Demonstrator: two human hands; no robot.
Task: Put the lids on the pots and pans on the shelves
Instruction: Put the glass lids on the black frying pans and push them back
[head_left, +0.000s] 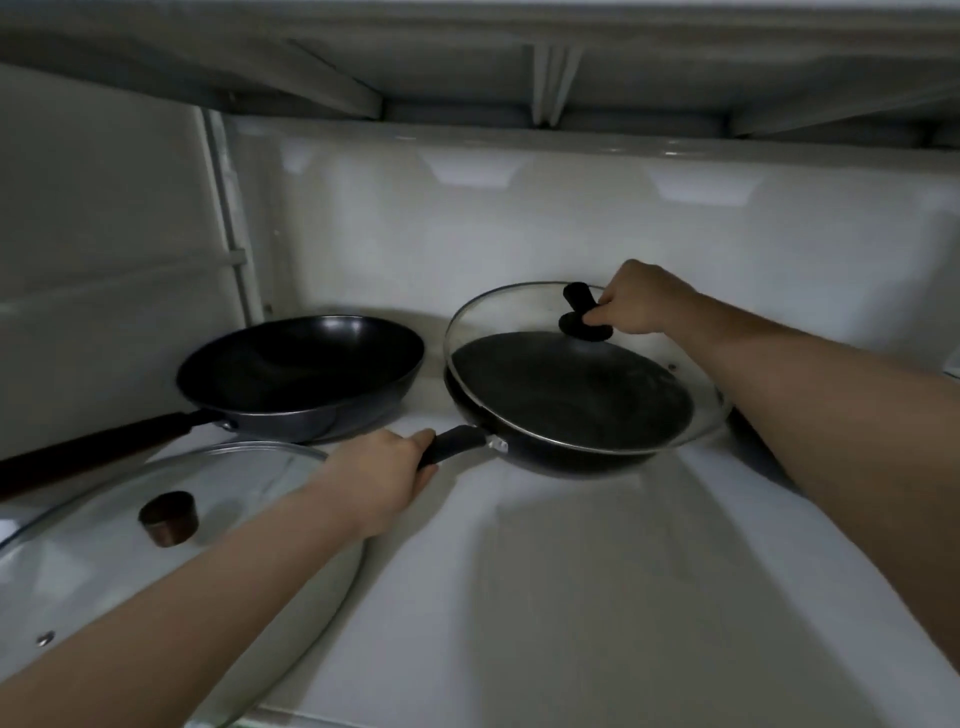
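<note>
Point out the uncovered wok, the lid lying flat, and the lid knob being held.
wok (298, 371), head view, inner bowl
flat lid (104, 561), head view, glass
knob (581, 312), head view, black stem

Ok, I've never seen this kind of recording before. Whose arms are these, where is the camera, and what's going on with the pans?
There is no machine: a person wears a camera on the head, looking down at their own arms inside a white shelf. The left hand grips the handle of the right-hand pan. The right hand holds the knob of a glass lid, tilted over that pan, not yet seated. A second pan sits uncovered at left, with another glass lid lying in front of it.
</note>
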